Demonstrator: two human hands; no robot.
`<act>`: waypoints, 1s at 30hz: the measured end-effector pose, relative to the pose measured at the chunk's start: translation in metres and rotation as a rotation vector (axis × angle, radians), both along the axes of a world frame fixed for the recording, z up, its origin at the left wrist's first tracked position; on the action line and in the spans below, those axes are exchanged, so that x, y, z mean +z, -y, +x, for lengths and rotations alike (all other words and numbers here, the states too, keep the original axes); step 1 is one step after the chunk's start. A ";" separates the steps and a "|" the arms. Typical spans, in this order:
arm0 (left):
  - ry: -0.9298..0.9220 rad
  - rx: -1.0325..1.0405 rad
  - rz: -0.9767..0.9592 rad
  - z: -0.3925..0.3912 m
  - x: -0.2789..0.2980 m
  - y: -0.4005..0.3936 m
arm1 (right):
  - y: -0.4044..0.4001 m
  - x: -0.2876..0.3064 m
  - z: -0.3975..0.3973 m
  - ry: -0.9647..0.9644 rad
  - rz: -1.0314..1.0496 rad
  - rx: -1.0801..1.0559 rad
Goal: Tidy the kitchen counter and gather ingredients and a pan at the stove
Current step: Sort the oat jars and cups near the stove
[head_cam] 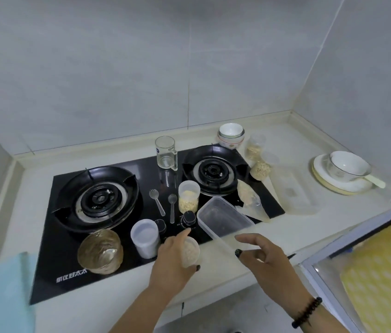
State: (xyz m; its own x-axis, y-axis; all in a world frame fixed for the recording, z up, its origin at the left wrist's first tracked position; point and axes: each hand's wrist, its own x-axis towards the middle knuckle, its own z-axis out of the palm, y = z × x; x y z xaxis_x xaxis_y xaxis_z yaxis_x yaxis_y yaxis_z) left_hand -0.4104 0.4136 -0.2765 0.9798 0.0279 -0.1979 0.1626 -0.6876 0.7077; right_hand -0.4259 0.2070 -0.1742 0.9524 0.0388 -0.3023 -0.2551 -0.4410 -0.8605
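Translucent plastic fills my left hand (173, 258): its grip is curled round a small tub of oats (191, 252), held just over the stove's (45, 260) front edge, while my right hand (265, 257) hovers with fingers spread and empty. Just beyond and between both hands lies the clear rectangular box (224, 218), its long axis running front-right to back-left, nearer my right. Farther back stand an oat jar (189, 199), a glass jug (165, 155) and stacked bowls (231, 138) on the desk (309, 140).

Cups (189, 197) and tub (224, 217) crowd stove middle; left burner (97, 198) open
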 end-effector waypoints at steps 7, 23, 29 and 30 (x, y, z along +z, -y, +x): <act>-0.015 0.231 -0.226 0.010 0.033 -0.005 | -0.014 -0.004 0.068 0.004 0.047 0.192; 0.219 0.881 -0.942 0.021 0.118 0.019 | -0.055 -0.042 0.225 0.167 -0.175 0.712; 0.292 1.007 -1.079 0.010 0.117 0.039 | -0.060 -0.079 0.237 0.111 -0.084 0.764; 0.295 1.035 -1.085 0.007 0.116 0.041 | -0.061 -0.083 0.239 0.115 -0.066 0.774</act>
